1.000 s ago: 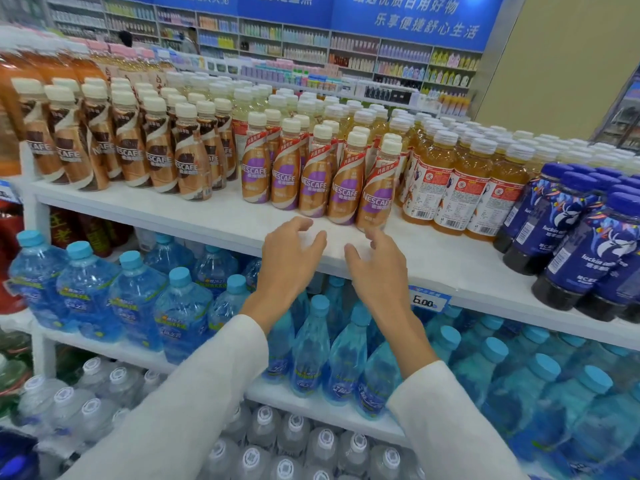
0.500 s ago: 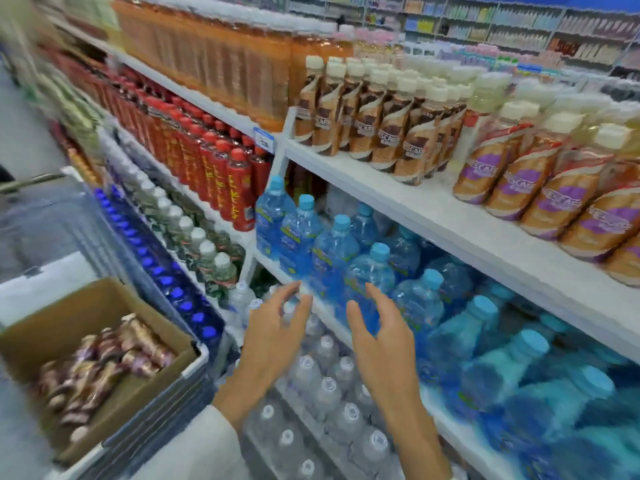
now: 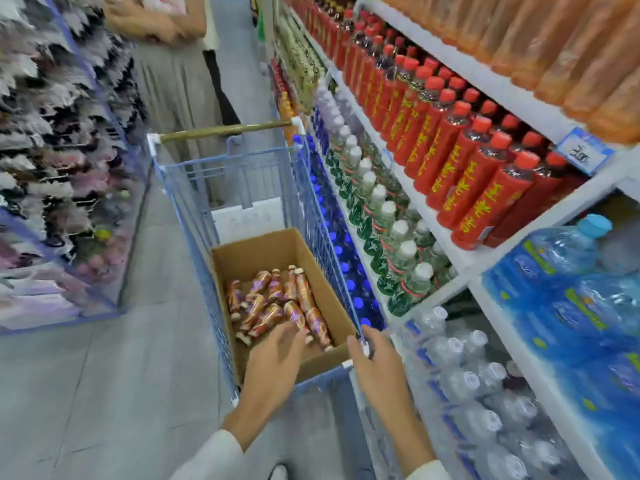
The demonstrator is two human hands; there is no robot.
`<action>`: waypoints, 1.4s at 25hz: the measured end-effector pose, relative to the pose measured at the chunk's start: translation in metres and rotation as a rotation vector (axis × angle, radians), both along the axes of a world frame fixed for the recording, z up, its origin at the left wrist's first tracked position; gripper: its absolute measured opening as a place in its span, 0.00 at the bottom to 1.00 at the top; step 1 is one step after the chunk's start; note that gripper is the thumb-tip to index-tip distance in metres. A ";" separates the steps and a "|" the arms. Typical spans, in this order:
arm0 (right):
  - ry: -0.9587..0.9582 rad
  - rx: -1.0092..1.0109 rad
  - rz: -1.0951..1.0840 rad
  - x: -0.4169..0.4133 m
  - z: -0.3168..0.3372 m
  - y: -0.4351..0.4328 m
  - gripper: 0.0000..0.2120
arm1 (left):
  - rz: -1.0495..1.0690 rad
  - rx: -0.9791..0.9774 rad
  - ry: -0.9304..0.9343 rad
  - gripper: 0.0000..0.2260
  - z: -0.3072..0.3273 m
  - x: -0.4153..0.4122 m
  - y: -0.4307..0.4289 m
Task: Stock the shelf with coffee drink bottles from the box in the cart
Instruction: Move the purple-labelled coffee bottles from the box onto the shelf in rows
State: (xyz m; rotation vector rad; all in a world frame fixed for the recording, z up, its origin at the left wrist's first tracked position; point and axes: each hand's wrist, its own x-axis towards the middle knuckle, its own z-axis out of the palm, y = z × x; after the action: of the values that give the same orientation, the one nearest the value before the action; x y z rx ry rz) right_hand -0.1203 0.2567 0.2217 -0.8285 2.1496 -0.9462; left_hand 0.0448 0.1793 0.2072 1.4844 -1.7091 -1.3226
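Coffee drink bottles (image 3: pixel 277 303) are laid lengthwise in the box (image 3: pixel 263 251), just beyond the released, nearer left hand (image 3: pixel 273 368); right hand (image 3: pixel 375 368) released.

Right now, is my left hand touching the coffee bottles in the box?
Cannot tell. In the head view the left hand overlaps the coffee bottles, but blur hides any contact or gap.

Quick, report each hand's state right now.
Left hand: open, over the coffee drink bottles in the cardboard box, gripping none.
Right hand: open, holding nothing, by the cart corner.
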 end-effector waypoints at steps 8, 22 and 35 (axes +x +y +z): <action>-0.061 0.256 0.214 0.016 -0.060 -0.094 0.20 | 0.210 0.274 -0.093 0.17 -0.058 0.041 -0.065; -0.153 0.559 0.324 -0.034 -0.168 -0.200 0.20 | 0.824 0.957 0.225 0.17 -0.283 -0.022 -0.193; -0.305 0.719 0.182 -0.045 -0.226 -0.207 0.16 | 0.848 0.937 0.022 0.39 -0.338 -0.087 -0.288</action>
State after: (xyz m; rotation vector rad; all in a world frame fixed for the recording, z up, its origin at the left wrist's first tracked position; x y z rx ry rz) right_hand -0.1657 0.0494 -0.0046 -0.4650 1.8954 -0.1498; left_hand -0.0426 -0.1089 -0.1307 2.2726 -0.2142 -1.6309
